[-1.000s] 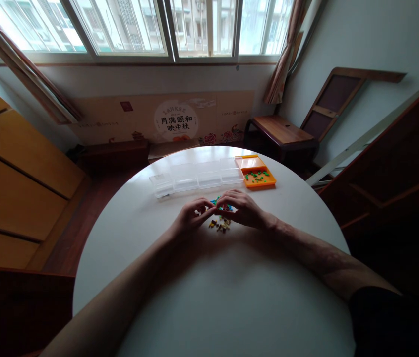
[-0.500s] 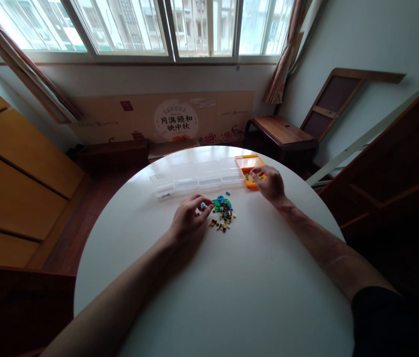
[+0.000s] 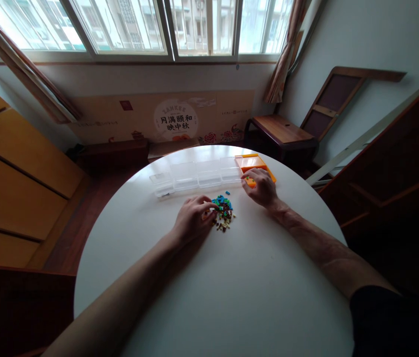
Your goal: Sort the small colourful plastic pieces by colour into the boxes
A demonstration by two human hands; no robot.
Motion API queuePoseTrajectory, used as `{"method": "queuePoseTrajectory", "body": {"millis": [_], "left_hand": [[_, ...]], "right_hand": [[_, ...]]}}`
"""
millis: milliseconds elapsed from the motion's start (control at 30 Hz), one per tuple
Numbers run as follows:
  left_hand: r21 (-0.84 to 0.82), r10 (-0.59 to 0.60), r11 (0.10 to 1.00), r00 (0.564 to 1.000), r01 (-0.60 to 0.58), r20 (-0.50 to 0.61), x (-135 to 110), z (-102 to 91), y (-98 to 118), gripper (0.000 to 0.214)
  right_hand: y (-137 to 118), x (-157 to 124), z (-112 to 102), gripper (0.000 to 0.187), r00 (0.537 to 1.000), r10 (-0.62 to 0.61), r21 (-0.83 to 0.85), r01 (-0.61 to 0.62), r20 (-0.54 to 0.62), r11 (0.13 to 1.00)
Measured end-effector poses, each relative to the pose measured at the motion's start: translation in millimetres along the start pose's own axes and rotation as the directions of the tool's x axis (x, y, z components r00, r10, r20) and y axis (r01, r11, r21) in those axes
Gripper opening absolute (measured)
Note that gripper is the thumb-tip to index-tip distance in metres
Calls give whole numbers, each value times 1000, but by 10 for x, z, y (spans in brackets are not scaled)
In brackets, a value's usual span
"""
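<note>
A loose pile of small toy bricks (image 3: 224, 206) in blue, green, brown and cream lies on the white round table (image 3: 231, 277). My left hand (image 3: 194, 216) rests at the pile's left edge, thumb and forefinger bent together on a small brick that their tips partly hide. Beyond it, an orange box (image 3: 271, 174) with a raised see-through lid (image 3: 251, 161) has a few green bricks inside. My right hand (image 3: 262, 188) hangs over the near side of this box. Its thumb and fingers are apart, and nothing shows held between them.
A row of clear plastic compartments (image 3: 198, 176) stretches left from the orange box. One blue brick (image 3: 227, 193) lies apart, behind the pile. A wooden chair (image 3: 283, 130) stands past the table's far right edge, below the window wall.
My right hand has shifted left and nearer across the orange box, uncovering its right edge. The left hand has moved slightly right, further onto the pile.
</note>
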State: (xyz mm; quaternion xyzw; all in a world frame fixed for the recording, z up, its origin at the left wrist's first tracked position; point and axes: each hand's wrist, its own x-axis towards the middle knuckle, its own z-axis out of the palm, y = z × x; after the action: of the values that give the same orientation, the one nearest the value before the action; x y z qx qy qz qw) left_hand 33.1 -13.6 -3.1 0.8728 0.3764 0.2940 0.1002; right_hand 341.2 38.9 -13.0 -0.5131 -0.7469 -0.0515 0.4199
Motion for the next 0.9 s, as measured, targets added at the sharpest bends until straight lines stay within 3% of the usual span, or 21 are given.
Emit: {"method": "queuePoseTrajectory", "body": {"millis": [267, 400, 567, 700, 900], "left_hand": [[-11, 26, 1000, 1000, -26, -9, 26, 0, 32, 11], [-205, -39, 978, 997, 25, -66, 48, -32, 31, 17], [-510, -162, 853, 985, 110, -57, 81, -88, 19, 32], [-576, -189, 802, 982, 159, 7, 87, -91, 18, 32], [-627, -190, 760, 981, 169, 33, 80, -60, 11, 31]], "right_hand": [[-160, -4, -33, 10, 997, -76, 93, 72, 34, 993], [-308, -15, -74, 10, 979, -191, 236, 171, 66, 957], [-571, -67, -52, 12, 903, -408, 355, 341, 134, 871], [-653, -96, -8, 15, 869, -478, 394, 399, 124, 828], [-642, -101, -20, 9, 859, -508, 420, 439, 63, 794]]}}
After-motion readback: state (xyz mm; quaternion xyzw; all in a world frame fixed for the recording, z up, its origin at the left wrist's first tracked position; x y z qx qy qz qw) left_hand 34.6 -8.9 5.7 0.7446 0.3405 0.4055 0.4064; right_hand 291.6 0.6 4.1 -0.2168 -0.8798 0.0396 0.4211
